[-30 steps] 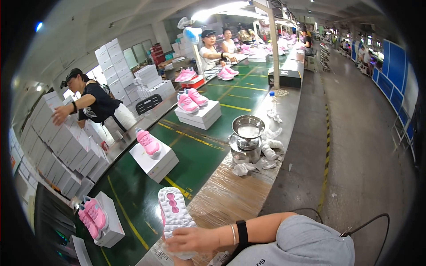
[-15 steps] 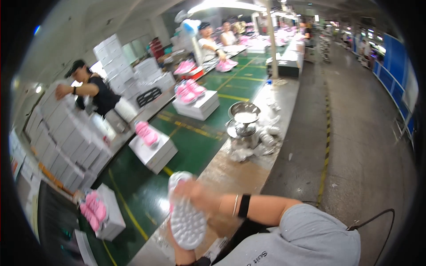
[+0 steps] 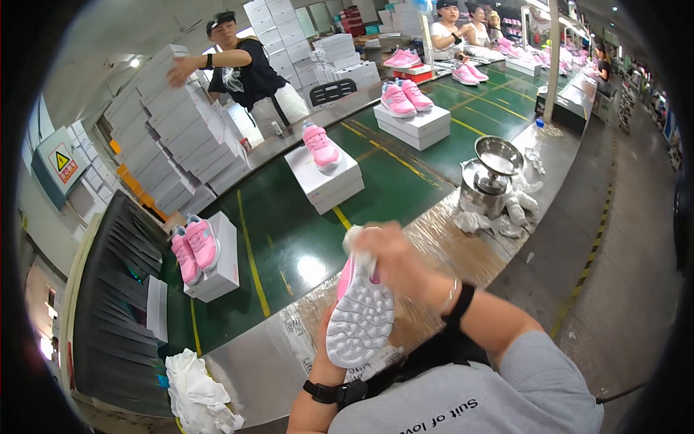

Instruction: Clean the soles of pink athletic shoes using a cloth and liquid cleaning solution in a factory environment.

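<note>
A pink sneaker point(image 3: 359, 325) is held upright over the near bench, its knobbly white sole facing me. My left hand point(image 3: 327, 327) grips it from behind; the sole hides most of the fingers. At the sneaker's upper end, my right hand point(image 3: 405, 264) is blurred by motion, fingers bent around what looks like a white cloth wad point(image 3: 353, 237) pressed against the shoe. A metal pump dispenser with a dish top point(image 3: 499, 155) stands to the right, with crumpled white wads point(image 3: 517, 208) beside it.
On the green conveyor point(image 3: 390, 184), white shoeboxes point(image 3: 334, 189) carry pink sneakers point(image 3: 320, 147). White cloths point(image 3: 196, 394) hang at the bench's near left, beside a dark strip curtain point(image 3: 108, 289). Across the belt a co-worker point(image 3: 249, 76) reaches toward stacked boxes point(image 3: 181, 130).
My view has swung left, bringing the white cloths into sight. The sneaker stays in my left hand while my right hand has shifted toward its upper end. The co-worker has turned this way.
</note>
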A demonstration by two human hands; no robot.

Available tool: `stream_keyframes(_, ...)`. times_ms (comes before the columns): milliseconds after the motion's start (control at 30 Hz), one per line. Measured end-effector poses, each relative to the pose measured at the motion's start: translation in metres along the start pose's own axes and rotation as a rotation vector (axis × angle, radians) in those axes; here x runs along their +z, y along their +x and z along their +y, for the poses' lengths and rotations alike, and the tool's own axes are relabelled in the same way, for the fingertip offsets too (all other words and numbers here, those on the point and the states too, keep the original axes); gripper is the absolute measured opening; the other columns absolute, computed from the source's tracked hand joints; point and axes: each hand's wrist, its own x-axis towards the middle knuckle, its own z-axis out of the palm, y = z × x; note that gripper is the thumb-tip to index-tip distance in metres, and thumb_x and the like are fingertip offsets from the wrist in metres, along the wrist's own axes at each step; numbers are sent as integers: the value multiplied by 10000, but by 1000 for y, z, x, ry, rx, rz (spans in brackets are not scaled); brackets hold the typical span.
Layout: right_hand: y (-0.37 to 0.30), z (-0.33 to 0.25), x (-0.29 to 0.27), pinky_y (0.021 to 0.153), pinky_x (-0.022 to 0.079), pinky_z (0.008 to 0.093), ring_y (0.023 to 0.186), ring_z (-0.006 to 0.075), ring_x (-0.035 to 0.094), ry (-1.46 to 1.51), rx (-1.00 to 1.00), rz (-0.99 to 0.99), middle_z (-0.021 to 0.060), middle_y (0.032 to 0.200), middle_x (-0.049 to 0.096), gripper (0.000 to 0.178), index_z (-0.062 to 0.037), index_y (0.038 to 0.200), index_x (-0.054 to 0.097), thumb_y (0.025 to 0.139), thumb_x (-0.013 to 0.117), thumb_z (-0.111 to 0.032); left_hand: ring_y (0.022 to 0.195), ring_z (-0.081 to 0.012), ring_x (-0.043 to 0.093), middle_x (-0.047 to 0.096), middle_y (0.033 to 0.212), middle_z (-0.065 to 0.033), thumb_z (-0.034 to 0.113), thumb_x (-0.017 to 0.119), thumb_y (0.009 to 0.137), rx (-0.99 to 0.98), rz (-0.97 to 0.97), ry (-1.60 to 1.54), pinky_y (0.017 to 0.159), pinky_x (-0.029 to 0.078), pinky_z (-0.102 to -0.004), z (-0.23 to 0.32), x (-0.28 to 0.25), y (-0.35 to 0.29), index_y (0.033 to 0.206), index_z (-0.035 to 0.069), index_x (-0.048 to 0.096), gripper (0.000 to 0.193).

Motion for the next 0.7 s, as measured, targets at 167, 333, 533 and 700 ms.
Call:
stream_keyframes(167, -17, 16, 6, 877, 425, 419, 940, 300, 565, 68, -311, -142, 125, 1084, 595, 401, -68, 1083, 602, 698, 560, 36, 1001, -254, 612, 633, 1068, -117, 362, 417, 919, -45, 21, -113, 914, 487, -398, -3, -8, 34, 1159, 61, 565, 412)
stream_keyframes(333, 55, 114, -39, 866, 427, 399, 926, 315, 534, 53, 105, 106, 123, 975, 616, 341, -52, 985, 646, 682, 548, 71, 1113, -255, 545, 560, 1197, -117, 342, 400, 925, -126, 33, -21, 979, 426, -400, 4, 32, 90, 1234, 56, 499, 432)
stream_keyframes(533, 45, 63, -56, 809, 449, 370, 883, 281, 532, 310, -162, -225, 82, 1072, 582, 432, -109, 1103, 617, 686, 597, 3, 1091, -265, 569, 568, 1211, -123, 307, 427, 912, 41, -26, -360, 933, 468, -405, 7, 56, 143, 1219, 48, 512, 410)
stream_keyframes(700, 11, 67, -93, 804, 468, 328, 900, 231, 527, 221, -383, -389, 67, 1087, 557, 368, -78, 1062, 591, 694, 588, -61, 1157, -231, 497, 500, 1295, -119, 309, 342, 943, -24, -12, -182, 1002, 398, -363, 11, 112, 180, 1306, 36, 415, 461)
